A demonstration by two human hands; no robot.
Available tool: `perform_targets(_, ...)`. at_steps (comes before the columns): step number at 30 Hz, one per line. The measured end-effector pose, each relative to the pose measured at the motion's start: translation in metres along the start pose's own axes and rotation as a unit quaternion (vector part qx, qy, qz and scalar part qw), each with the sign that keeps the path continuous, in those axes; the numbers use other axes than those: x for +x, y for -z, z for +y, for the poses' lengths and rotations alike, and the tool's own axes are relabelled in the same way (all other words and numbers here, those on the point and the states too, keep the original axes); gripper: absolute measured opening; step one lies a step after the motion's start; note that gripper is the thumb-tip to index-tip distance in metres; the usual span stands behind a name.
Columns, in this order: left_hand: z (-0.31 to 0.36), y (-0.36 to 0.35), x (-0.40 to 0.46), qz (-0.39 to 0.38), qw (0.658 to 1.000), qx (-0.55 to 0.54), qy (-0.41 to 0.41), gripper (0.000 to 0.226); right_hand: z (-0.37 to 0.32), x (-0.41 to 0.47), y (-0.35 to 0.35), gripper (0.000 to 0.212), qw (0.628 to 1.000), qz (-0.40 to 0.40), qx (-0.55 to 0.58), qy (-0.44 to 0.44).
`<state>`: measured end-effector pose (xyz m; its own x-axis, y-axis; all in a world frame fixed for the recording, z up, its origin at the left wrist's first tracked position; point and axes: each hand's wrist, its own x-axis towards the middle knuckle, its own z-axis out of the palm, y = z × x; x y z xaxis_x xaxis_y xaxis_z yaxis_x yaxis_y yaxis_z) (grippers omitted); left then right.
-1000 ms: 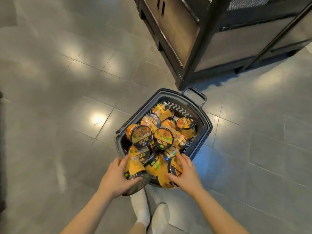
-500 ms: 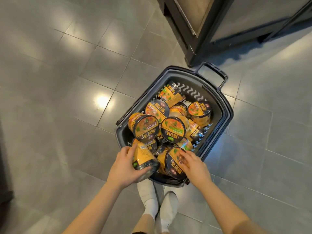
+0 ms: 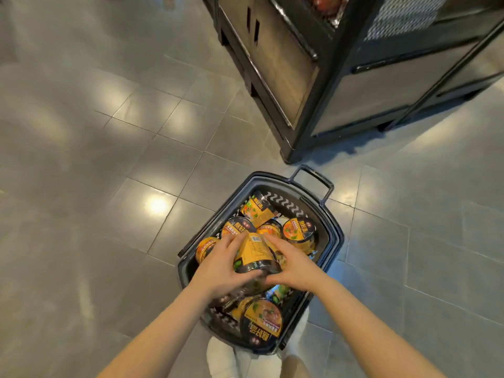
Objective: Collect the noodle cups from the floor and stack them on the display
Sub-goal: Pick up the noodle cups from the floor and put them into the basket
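Head view, looking down from my remote seat. Both hands meet over the dark plastic basket (image 3: 334, 241) on the grey tile floor (image 3: 81, 186). Between them, one yellow noodle cup (image 3: 255, 253) with a black rim band, held above the pile with its lid end toward the camera and its base pointing away. Left hand (image 3: 221, 264) wraps the cup's left flank, fingers curled along its side, thumb under the rim. Right hand (image 3: 293, 264) cups the right flank, fingers spread and bent against the wall, thumb near the rim. I read both as gripping the same cup. Under and around it, more cups lie jumbled in the basket: one on its side at the far end (image 3: 259, 208), one lid-up at right (image 3: 298, 231), one partly under the left fingers (image 3: 206, 248), and one lid-up at the near end (image 3: 261, 321). Basket handle (image 3: 313, 181) points toward the dark-framed display unit (image 3: 341, 85), which stands just beyond the basket. White shoes (image 3: 221, 356) show beneath the basket's near edge.
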<state>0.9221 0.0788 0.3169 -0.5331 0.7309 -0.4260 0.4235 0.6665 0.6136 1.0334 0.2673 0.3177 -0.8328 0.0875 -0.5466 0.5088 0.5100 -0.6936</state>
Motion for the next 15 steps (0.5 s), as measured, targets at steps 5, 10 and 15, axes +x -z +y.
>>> perform_targets(5, 0.024, -0.02, 0.049, 0.012, 0.999, -0.031, -0.03, 0.099, 0.037, 0.03, 0.036, 0.105, 0.999, -0.021, 0.037, 0.027)
perform_targets(10, 0.034, -0.039, 0.101, 0.018, 1.0, 0.005, -0.019, 0.094, 0.077, 0.064, 0.076, 0.102, 0.997, 0.018, -0.058, 0.036)
perform_targets(15, 0.016, -0.06, 0.16, 0.031, 0.995, 0.034, 0.09, 0.083, 0.134, 0.127, 0.111, 0.093, 0.985, 0.035, -0.162, 0.043)
